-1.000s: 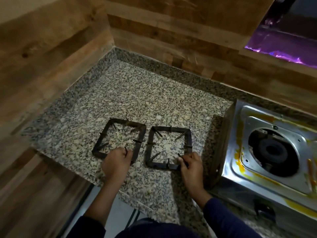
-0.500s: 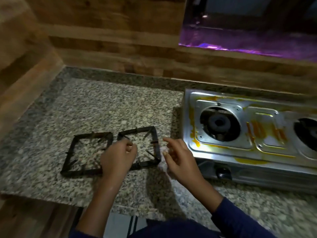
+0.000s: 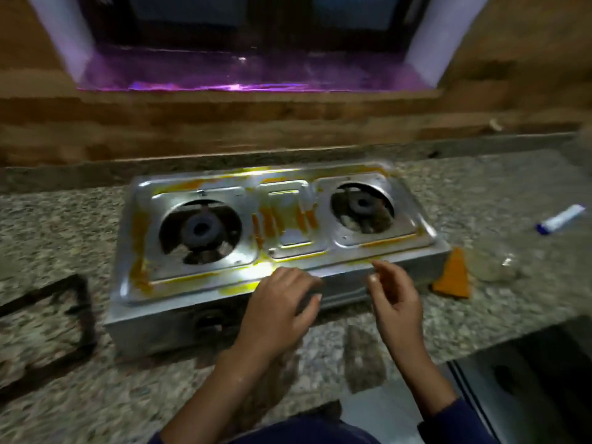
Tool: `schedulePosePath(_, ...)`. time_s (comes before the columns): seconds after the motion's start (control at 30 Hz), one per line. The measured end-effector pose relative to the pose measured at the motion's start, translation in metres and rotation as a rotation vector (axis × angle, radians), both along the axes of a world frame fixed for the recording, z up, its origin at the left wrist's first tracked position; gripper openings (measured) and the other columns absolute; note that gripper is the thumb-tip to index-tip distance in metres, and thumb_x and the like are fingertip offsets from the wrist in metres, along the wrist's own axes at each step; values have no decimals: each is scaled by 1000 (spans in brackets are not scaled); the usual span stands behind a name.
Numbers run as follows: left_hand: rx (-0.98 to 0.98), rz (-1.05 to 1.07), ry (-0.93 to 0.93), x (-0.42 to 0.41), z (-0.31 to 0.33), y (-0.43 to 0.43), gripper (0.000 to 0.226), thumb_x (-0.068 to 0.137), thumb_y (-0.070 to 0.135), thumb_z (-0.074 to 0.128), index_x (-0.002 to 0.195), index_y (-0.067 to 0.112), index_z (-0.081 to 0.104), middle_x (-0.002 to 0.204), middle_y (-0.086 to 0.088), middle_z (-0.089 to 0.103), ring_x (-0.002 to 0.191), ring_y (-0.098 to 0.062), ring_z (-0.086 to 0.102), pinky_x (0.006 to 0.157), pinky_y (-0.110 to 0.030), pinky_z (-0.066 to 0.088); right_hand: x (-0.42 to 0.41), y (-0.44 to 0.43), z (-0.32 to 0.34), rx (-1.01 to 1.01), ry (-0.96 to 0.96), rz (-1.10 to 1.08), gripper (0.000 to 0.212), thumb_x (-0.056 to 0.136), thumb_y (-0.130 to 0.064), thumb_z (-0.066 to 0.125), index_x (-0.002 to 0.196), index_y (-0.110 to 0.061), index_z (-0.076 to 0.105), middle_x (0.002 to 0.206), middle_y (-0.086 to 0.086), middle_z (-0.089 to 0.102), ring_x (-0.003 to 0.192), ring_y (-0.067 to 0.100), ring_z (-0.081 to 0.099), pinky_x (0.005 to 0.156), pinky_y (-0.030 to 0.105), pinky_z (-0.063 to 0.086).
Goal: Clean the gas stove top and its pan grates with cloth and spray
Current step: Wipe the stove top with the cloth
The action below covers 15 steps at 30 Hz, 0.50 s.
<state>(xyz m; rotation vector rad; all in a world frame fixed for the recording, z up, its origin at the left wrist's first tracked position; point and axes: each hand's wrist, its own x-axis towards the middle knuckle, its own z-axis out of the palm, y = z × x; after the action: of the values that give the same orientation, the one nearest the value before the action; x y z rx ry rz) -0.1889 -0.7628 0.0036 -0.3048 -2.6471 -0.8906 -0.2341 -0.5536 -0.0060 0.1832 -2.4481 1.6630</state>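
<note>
Sitting mid-counter on speckled granite (image 3: 480,200): one steel gas stove (image 3: 275,238), two bare burners, top streaked yellow-orange. Hovering at its near edge, two hands, left hand (image 3: 278,312) and right hand (image 3: 395,299), both loosely spread, gripping nothing. Lying at far left, one pan grate (image 3: 80,315), partly cut off. Resting right of the stove, one orange cloth (image 3: 453,277); beyond it, one white tube (image 3: 562,217).

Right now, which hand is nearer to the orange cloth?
Right. The right hand is at the stove's front edge, just left of the orange cloth. The left hand is further left, near the stove's middle.
</note>
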Motion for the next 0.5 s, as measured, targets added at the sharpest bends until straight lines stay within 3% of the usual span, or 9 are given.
schedulePosePath(0.07, -32, -93, 6, -25, -4, 57, 24, 88, 32, 58, 106, 20, 68, 103, 3, 66, 97, -19, 58, 80, -33, 46, -14, 59, -3, 34, -1, -68, 24, 97, -11, 59, 120, -19, 63, 108, 2, 64, 97, 11, 63, 80, 18, 51)
schedulePosePath(0.17, -144, -163, 14, -51, -13, 113, 26, 85, 32, 62, 107, 19, 68, 109, 1, 65, 102, -20, 58, 82, -33, 45, -35, 127, -13, 58, -45, -174, 23, 98, -14, 59, 119, -20, 63, 102, 2, 63, 85, 13, 61, 68, 15, 49)
schedulePosePath(0.23, -183, -140, 11, -67, -19, 139, 28, 84, 30, 64, 108, 18, 68, 111, 0, 65, 105, -21, 58, 84, -32, 42, -51, 165, -24, 78, -92, -246, 22, 98, -15, 58, 118, -21, 63, 101, 3, 64, 81, 13, 61, 65, 17, 48)
schedulePosePath(0.33, -198, -54, -10, -81, -28, 159, 30, 84, 25, 64, 112, 15, 68, 114, -3, 65, 106, -25, 59, 88, -34, 45, -83, 208, -39, 133, -143, -302, 18, 97, -12, 58, 112, -20, 64, 102, 2, 64, 88, 14, 60, 72, 25, 49)
schedulePosePath(0.43, -246, -4, 17, -77, -42, 164, 39, 85, 20, 66, 122, 8, 66, 125, -8, 65, 115, -29, 59, 101, -40, 45, -121, 228, -56, 260, -202, -305, 16, 96, -12, 58, 109, -16, 67, 104, 4, 62, 89, 15, 57, 68, 21, 43)
schedulePosePath(0.5, -282, -15, 34, -71, -51, 167, 47, 83, 17, 67, 128, 5, 62, 134, -10, 60, 125, -29, 55, 108, -42, 40, -151, 237, -74, 365, -276, -267, 17, 94, -20, 61, 109, -12, 67, 106, 8, 62, 91, 20, 58, 69, 26, 42)
